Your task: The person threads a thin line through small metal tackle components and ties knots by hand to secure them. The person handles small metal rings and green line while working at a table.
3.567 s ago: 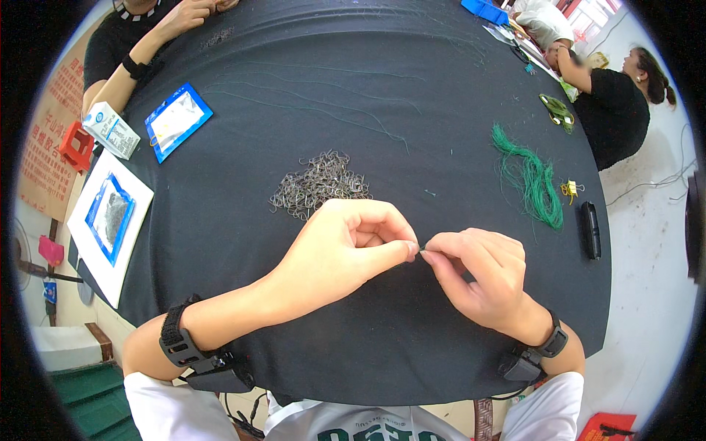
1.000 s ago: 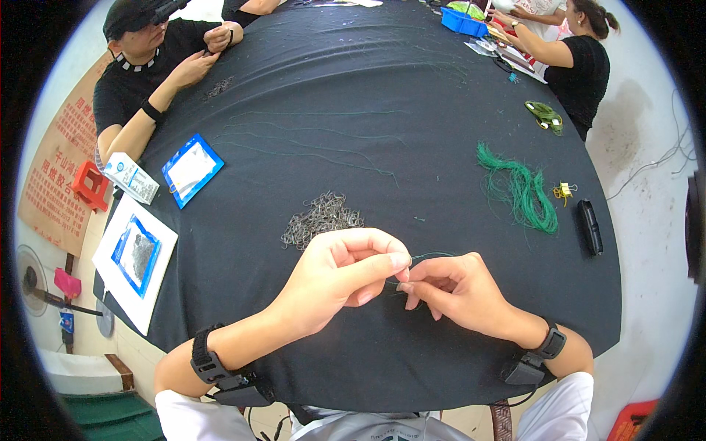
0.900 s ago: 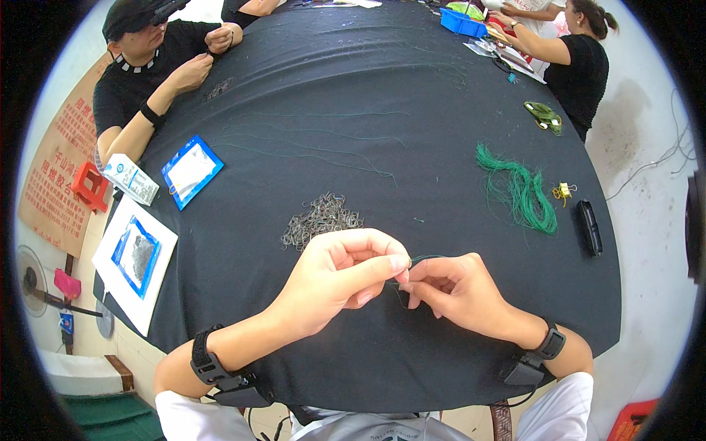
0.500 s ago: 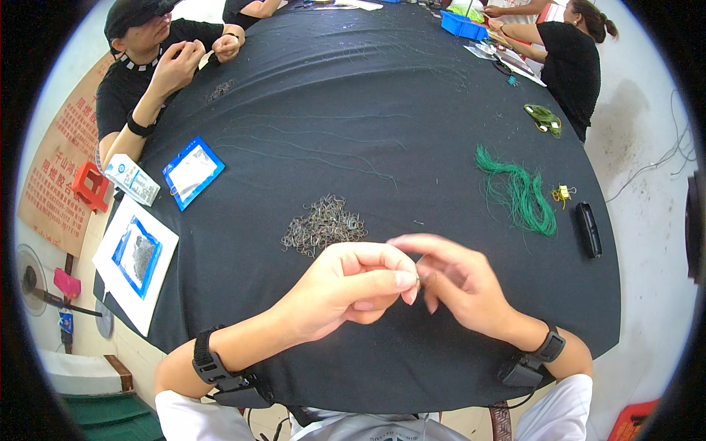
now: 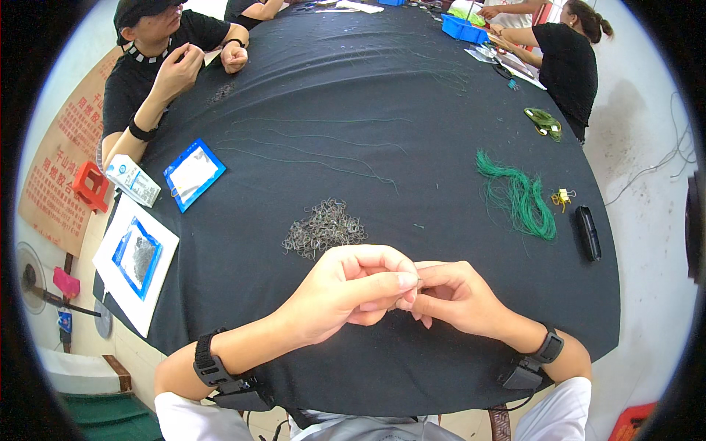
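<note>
Hooks (image 5: 323, 229) lie in one heap just beyond the left hand (image 5: 360, 290), which pinches one tiny object (image 5: 419, 283), mostly hidden, between thumb and curled index finger; the right hand (image 5: 456, 298), fingers bent, meets those fingertips, its grip unclear; one green thread bundle (image 5: 519, 197) lies right, two blue packets (image 5: 194, 175) left

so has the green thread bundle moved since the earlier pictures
No: the green thread bundle lies left of the yellow clip, as before, with no clear shift.
</note>
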The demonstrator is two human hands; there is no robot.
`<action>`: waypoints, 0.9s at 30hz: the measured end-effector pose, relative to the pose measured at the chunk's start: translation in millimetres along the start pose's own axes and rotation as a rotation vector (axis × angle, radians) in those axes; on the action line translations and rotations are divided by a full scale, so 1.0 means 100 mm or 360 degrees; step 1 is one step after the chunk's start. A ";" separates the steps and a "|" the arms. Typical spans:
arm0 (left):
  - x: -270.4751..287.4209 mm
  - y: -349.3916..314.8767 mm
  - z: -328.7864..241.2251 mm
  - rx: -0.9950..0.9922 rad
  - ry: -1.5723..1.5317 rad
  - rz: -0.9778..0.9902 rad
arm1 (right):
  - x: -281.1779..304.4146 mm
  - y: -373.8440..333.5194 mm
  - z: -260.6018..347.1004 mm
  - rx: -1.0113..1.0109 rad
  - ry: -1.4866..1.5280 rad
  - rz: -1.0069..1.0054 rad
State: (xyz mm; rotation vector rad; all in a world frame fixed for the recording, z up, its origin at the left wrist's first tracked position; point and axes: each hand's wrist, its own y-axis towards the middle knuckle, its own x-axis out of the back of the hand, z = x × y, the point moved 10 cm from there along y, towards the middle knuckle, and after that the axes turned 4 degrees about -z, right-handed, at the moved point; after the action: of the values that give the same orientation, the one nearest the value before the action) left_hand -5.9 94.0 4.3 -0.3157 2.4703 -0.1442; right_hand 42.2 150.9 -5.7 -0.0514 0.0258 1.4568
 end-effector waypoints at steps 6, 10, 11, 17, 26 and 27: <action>0.05 0.01 0.03 -0.0005 0.0059 -0.0033 | 0.06 0.00 -0.04 -0.0024 -0.0189 -0.0080; 0.05 0.00 -0.01 -0.0056 0.0181 -0.0024 | 0.07 0.00 -0.02 -0.0014 -0.0293 -0.0071; 0.06 0.00 -0.02 -0.0076 0.0252 -0.0063 | 0.10 0.01 0.05 0.0035 -0.0318 -0.0184; 0.16 -0.07 -0.24 -0.0600 0.0856 -0.0391 | 0.35 -0.02 0.20 0.0054 -0.0190 -0.0400; 0.22 -0.04 -0.23 -0.0445 0.1005 -0.0416 | 0.30 0.03 0.16 0.0019 0.0098 -0.0209; 0.22 -0.05 -0.23 -0.0445 0.1003 -0.0415 | 0.30 0.04 0.15 0.0018 0.0097 -0.0210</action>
State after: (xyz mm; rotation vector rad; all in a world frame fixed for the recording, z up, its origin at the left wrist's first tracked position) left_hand -36.0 84.0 10.6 -0.8196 3.0663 -0.0013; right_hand 41.6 181.8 8.1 -0.0866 0.0790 1.3229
